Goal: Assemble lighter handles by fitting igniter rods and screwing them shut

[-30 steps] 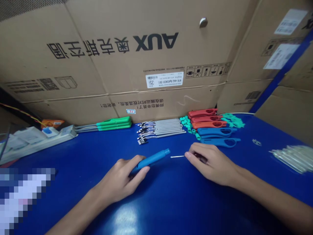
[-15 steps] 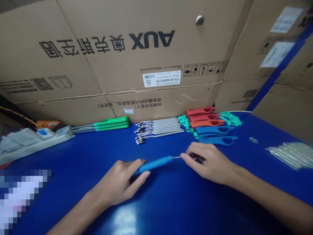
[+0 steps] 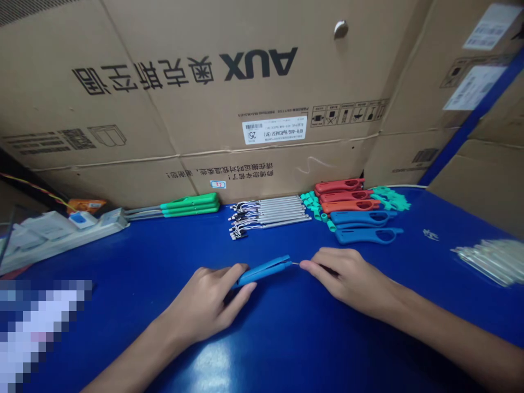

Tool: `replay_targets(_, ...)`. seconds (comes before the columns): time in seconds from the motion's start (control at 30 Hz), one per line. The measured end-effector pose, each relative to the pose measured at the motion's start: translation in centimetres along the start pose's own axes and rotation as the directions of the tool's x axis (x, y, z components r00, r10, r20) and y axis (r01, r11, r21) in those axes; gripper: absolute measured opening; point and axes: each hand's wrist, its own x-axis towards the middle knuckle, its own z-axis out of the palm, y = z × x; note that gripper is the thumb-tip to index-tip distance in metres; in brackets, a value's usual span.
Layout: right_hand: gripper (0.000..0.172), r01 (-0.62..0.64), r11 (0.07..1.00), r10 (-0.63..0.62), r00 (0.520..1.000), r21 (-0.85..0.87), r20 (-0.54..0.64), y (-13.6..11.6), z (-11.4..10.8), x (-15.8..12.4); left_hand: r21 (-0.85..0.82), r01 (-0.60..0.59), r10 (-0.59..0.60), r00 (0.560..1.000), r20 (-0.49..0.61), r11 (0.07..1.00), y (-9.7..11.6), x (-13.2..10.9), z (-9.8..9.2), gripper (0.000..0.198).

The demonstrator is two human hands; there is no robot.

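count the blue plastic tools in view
3. The back tool and the front tool lie on the table; the third tool is in the left hand, which hides part of it.

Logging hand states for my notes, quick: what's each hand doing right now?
Left hand: closed, holding a blue plastic handle.
Right hand: closed, pinching a thin metal rod.
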Motion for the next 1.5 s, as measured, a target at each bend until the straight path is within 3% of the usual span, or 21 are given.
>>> replay_targets(0.53,0.04,-0.14,0.987,0.135,0.989,0.084,0.059,-1.7,1.2,-0.4,-0.027,0.035,-0.036,0.999,-0.033,0.999,0.6,0.0,0.4,0.027)
replay_targets(0.77,0.039,-0.129,0.985,0.123,0.991,0.111,0.059,-1.6,1.1,-0.5,-0.066,0.049,-0.051,0.998,-0.03,0.997,0.7,0.1,0.3,0.026)
replay_targets(1.17,0.041,-0.217,0.961,0.178,0.96,0.173,0.217,-1.9,0.1,-0.2,-0.088,0.019,-0.024,0.998,-0.057,0.996,0.9,0.1,0.2,0.024)
replay_targets(1.5,0.035,-0.257,0.946,0.206,0.947,0.198,0.245,-1.6,0.0,-0.3,-0.146,-0.009,-0.001,0.998,-0.068,0.989,0.9,-0.1,0.3,0.027)
